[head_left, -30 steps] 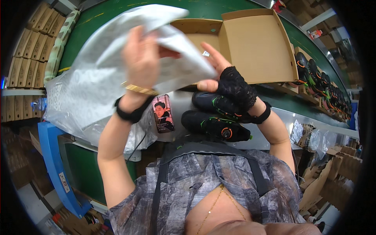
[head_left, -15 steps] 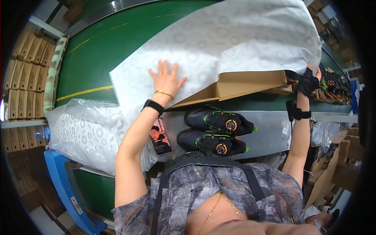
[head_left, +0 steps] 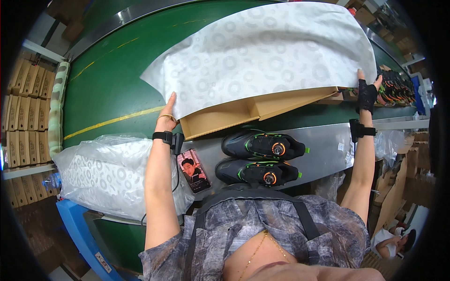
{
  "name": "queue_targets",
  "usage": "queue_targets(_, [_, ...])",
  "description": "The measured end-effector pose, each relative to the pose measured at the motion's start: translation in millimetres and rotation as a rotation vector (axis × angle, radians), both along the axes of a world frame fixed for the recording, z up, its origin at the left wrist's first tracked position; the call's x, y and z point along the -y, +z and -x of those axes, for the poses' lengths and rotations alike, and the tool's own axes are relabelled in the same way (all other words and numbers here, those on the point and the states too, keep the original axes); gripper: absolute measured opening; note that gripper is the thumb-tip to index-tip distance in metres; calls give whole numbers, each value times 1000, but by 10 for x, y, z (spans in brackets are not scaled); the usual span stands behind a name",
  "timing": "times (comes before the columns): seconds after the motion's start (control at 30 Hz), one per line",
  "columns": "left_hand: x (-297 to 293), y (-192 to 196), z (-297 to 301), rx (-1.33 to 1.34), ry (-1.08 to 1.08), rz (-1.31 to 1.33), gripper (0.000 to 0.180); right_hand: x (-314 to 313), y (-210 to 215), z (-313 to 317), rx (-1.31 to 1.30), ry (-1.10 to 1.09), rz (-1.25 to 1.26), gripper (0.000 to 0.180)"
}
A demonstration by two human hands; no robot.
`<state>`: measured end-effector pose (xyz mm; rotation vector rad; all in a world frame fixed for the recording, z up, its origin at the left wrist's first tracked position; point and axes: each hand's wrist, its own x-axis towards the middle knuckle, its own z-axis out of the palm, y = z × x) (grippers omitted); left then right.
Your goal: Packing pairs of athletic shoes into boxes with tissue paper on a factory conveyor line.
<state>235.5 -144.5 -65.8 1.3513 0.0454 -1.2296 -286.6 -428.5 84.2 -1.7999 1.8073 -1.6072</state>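
A large sheet of white patterned tissue paper (head_left: pixel 262 56) is draped over an open brown cardboard box (head_left: pixel 220 117), whose near side shows beneath it. My left hand (head_left: pixel 168 112), with a gold bangle and a black wrist strap, lies against the box's left end and the paper there, its visible finger stretched out. At the paper's right edge, my right hand (head_left: pixel 368 95) in a black fingerless glove has thumb and fingers spread, touching the sheet. Nearer to me, two black shoes with green trim and orange dials, a far shoe (head_left: pixel 262 144) and a near shoe (head_left: pixel 258 172), lie side by side.
A phone (head_left: pixel 193 171) lies left of the shoes on a metal surface (head_left: pixel 323 145). Left of it is a plastic bag (head_left: pixel 112 168) of patterned paper. A green conveyor belt (head_left: pixel 112 89) runs beyond. Stacked boxes (head_left: pixel 28 107) stand left; more shoes (head_left: pixel 396 86) line the right.
My left hand has moved from flat on top of the paper to the box's left end. The paper's left part has drawn in, baring more of the box. My right hand's fingers have spread.
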Motion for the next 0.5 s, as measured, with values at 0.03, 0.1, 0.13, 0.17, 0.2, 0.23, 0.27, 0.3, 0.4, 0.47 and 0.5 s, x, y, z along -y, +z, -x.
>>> queue_targets(0.03, [-12, -58, -56, 16, 0, 37, 60, -29, 34, 9, -62, -21, -82, 82])
queue_targets(0.1, [-79, -74, -100, 32, 11, 67, 52, -379, 105, -146, -201, -31, 91, 91])
queue_targets(0.13, [-150, -4, -72, 67, 38, 78, 48, -697, 87, -341, -294, 35, 183, 84])
queue_targets(0.17, [-235, 41, -48, 99, 64, 93, 45, -1095, 117, -549, -390, 102, 279, 77])
queue_targets(0.2, [-300, 47, -36, 95, 64, 93, 45, -1443, 31, -582, -480, 290, 247, 62])
queue_targets(0.23, [-290, 52, -2, 115, 56, 112, 44, -1752, -199, -446, -687, 492, 242, 47])
queue_targets(0.27, [-247, 53, 38, 134, 43, 135, 43, -2077, -603, -186, -957, 767, 63, 34])
queue_targets(0.3, [-246, 73, 79, 139, 34, 131, 43, -2542, -762, -429, -1384, 684, -528, 28])
queue_targets(0.4, [-336, 119, 91, 143, 50, 98, 40, -3106, -777, -552, -1139, 1244, -167, 38])
queue_targets(0.47, [-356, 141, 94, 127, -8, 72, 36, -3124, -901, -698, -1141, 1189, -135, 29])
queue_targets(0.5, [-377, 145, 89, 126, -12, 75, 36, -3066, -898, -815, -1112, 1214, -168, 30])
